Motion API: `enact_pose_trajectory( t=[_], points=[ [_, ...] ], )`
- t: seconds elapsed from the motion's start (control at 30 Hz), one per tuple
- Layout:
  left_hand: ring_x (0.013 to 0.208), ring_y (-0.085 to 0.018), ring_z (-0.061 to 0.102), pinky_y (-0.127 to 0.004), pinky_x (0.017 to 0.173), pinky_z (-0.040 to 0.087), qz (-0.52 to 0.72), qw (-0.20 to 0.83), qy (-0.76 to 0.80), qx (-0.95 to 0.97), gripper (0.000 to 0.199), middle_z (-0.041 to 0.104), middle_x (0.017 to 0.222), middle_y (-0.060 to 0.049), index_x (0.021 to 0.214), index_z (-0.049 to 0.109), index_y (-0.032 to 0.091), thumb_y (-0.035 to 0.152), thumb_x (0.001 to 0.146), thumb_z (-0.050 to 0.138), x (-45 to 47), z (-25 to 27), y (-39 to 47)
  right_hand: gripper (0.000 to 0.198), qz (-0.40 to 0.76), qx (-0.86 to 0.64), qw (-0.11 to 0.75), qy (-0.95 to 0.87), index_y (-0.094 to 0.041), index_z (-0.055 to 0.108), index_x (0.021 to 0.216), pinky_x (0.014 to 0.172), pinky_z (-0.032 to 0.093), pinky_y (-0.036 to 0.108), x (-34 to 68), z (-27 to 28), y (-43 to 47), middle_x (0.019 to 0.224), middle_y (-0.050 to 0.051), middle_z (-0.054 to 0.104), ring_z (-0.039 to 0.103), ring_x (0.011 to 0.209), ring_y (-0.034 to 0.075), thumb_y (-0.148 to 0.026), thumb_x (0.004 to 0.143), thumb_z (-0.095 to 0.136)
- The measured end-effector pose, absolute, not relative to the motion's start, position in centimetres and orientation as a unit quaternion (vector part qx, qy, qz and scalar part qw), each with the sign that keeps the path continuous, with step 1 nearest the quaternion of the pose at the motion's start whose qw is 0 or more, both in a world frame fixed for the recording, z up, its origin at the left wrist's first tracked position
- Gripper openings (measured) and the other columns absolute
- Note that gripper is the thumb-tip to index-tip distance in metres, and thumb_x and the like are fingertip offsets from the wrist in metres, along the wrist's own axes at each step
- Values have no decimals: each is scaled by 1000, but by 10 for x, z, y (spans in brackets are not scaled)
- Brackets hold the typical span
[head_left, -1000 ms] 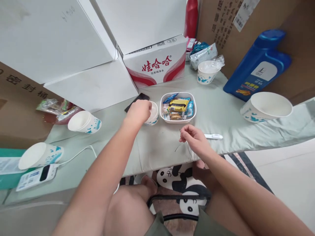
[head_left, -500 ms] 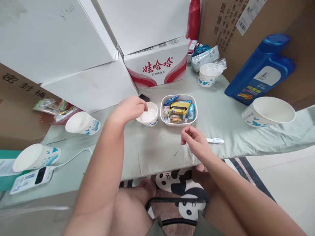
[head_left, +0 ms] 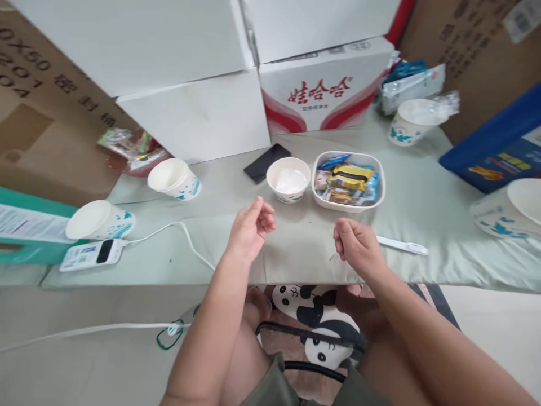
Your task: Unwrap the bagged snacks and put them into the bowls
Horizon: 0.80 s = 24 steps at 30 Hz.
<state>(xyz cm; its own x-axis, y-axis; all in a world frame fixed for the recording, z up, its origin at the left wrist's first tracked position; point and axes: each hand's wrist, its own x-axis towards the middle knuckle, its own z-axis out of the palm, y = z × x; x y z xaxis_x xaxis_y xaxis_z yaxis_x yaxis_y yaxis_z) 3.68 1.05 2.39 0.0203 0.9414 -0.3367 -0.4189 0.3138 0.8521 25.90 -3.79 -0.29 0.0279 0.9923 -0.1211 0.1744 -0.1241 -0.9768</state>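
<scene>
My left hand (head_left: 255,230) hovers over the front of the table, just below a paper bowl (head_left: 289,197) and apart from it. Its fingers are curled, with nothing visible in them. My right hand (head_left: 356,243) is closed in front of a white plastic tub (head_left: 349,207) of small wrapped snacks (head_left: 349,176). Whatever its fingers may hold is hidden. Clear or whitish material lies inside the bowl. To the right of my right hand rests a slim white stick-like item (head_left: 403,245), partly covered by the hand.
Behind the bowl lies a black phone (head_left: 267,163). Paper cups (head_left: 189,186) and a white device with a cable (head_left: 91,256) are at left. White boxes (head_left: 203,121) line the back. A blue bottle (head_left: 499,152) and a large paper tub (head_left: 502,220) stand at right.
My left hand has come out of the paper bowl and moved down toward the table's front. My right hand stays closed near the tub. The view has swung left, uncovering the phone.
</scene>
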Motion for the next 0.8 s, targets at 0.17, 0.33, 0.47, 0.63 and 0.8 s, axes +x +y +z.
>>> enact_pose_trajectory(
  t=[0.17,0.33,0.47,0.63,0.8],
  points=[
    [59,-6,60,-16,56,44,604,614,470,190,40,63,65,4,75,65,16,31,53,95,-1,9,3,37,466,-501,437,-584,-21,60,93,59,60,29,221,-14,-38,88,8,74,74,70,18,-55,99,47],
    [64,-2,55,-15,61,42,705,570,405,121,38,59,77,7,81,63,18,8,53,86,-50,18,3,16,310,-430,374,-761,-26,63,101,80,60,34,178,-10,-33,111,8,72,73,100,20,-19,96,49],
    [71,-3,56,-17,66,42,734,562,374,71,36,60,86,5,86,62,19,4,58,79,-86,25,5,19,295,-370,333,-815,-27,62,104,79,60,31,129,9,-4,109,8,72,71,104,21,-15,94,51],
    [76,-4,57,-17,72,42,753,569,330,25,36,61,90,4,87,62,20,3,59,77,-119,25,6,20,308,-314,331,-835,-25,63,106,86,59,35,33,45,61,111,9,71,70,104,21,-16,92,52],
    [89,-9,63,-21,80,45,742,610,279,-2,30,61,98,2,87,66,19,10,61,78,-140,22,10,24,288,-287,296,-864,-20,64,103,85,58,39,-94,72,138,105,9,73,71,94,23,-13,86,49]
  ],
)
